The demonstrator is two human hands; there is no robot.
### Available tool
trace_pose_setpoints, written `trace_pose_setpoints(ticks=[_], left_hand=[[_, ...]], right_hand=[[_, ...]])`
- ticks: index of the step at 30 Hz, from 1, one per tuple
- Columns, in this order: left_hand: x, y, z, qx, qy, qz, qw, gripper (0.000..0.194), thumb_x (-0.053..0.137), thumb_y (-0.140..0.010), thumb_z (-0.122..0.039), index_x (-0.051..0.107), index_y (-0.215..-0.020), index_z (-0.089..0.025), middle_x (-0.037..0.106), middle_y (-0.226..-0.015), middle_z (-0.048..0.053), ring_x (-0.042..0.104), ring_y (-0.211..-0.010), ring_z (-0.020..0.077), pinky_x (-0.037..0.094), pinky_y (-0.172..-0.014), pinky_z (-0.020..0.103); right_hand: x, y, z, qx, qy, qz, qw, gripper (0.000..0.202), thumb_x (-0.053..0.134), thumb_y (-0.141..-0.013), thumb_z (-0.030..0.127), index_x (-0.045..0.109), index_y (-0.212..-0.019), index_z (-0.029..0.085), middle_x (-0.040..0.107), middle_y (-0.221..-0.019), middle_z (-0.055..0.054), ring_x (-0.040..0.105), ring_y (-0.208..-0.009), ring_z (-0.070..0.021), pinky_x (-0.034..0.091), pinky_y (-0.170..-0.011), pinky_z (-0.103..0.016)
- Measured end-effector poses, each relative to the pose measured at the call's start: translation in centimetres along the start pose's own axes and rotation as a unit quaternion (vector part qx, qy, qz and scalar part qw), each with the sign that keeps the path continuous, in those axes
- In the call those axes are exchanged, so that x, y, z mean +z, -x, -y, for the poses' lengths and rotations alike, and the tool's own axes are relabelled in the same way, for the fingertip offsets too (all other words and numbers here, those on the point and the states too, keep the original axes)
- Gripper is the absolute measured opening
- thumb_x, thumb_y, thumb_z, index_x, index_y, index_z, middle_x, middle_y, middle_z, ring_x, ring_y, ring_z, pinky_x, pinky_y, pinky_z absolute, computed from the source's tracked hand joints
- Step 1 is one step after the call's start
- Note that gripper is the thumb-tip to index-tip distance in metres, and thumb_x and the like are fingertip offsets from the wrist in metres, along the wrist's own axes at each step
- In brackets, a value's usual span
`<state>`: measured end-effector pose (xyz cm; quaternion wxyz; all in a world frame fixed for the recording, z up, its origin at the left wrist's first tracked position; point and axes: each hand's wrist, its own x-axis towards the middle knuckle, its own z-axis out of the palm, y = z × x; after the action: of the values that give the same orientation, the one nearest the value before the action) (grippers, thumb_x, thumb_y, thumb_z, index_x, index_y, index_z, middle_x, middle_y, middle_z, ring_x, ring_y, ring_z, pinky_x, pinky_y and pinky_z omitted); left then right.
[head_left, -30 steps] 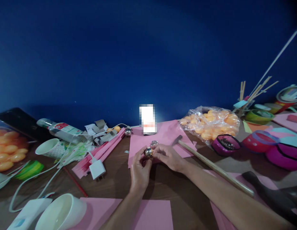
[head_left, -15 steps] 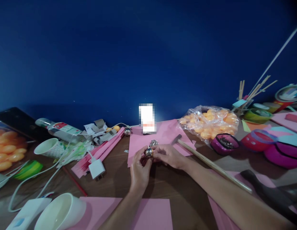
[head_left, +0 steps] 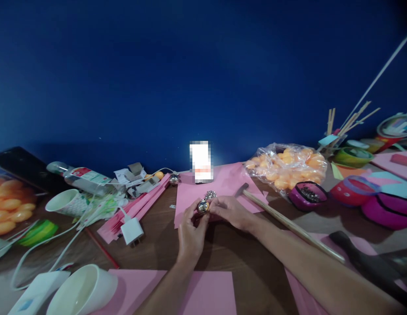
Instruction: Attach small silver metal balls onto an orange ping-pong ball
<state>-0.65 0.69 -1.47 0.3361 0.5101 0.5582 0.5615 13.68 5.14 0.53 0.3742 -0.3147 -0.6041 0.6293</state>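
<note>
A small orange ball (head_left: 202,207) covered largely with shiny silver studs sits in the fingers of my left hand (head_left: 192,232). A patch of orange shows on its right side. My right hand (head_left: 230,211) touches that side with thumb and forefinger pinched together; whatever is between them is too small to make out. Just beyond the ball lies a little heap of silver metal pieces (head_left: 210,195) on a pink sheet (head_left: 187,192). Right of my hands, a hammer (head_left: 272,208) with a wooden handle rests across the sheet's edge.
A clear bag of orange balls (head_left: 285,168) and a magenta bowl of small metal bits (head_left: 308,195) stand to the right. Another studded ball (head_left: 173,179) lies back left. On the left are a white charger (head_left: 131,230), a bottle (head_left: 88,177) and a white cup (head_left: 83,291).
The ball has turned in my left hand, so more orange shows on its right. My right fingertips have shifted slightly onto that side.
</note>
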Motion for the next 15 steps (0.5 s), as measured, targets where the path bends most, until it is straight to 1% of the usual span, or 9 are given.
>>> trace_pose_setpoints(ticks=[3, 6, 15], left_hand=[[0.02, 0.0, 0.06, 0.003, -0.012, 0.0, 1.0, 0.043, 0.061, -0.07, -0.024, 0.054, -0.112, -0.017, 0.059, -0.107, 0.009, 0.058, -0.092, 0.0188, 0.045, -0.084, 0.033], [0.04, -0.01, 0.22, 0.009, -0.014, 0.005, 1.0, 0.044, 0.06, -0.071, -0.024, 0.053, -0.114, -0.017, 0.059, -0.108, 0.009, 0.058, -0.094, 0.0191, 0.044, -0.085, 0.034], [0.04, -0.02, 0.31, 0.011, 0.0, 0.005, 1.0, 0.044, 0.061, -0.07, -0.021, 0.053, -0.113, -0.017, 0.058, -0.109, 0.01, 0.058, -0.095, 0.0192, 0.045, -0.085, 0.033]], right_hand=[[0.05, -0.01, 0.02, 0.013, -0.029, 0.003, 1.0, 0.024, 0.061, -0.071, 0.038, 0.056, -0.073, 0.015, 0.06, -0.093, -0.004, 0.057, -0.087, -0.0176, 0.046, -0.079, -0.032], [0.09, -0.01, -0.08, 0.02, -0.049, 0.011, 0.999, 0.023, 0.061, -0.071, 0.038, 0.055, -0.072, 0.015, 0.06, -0.088, -0.003, 0.058, -0.084, -0.0172, 0.047, -0.079, -0.034], [0.12, -0.02, 0.04, 0.016, -0.023, 0.013, 1.0, 0.024, 0.06, -0.072, 0.039, 0.055, -0.072, 0.016, 0.061, -0.084, -0.003, 0.058, -0.083, -0.0174, 0.046, -0.078, -0.033]])
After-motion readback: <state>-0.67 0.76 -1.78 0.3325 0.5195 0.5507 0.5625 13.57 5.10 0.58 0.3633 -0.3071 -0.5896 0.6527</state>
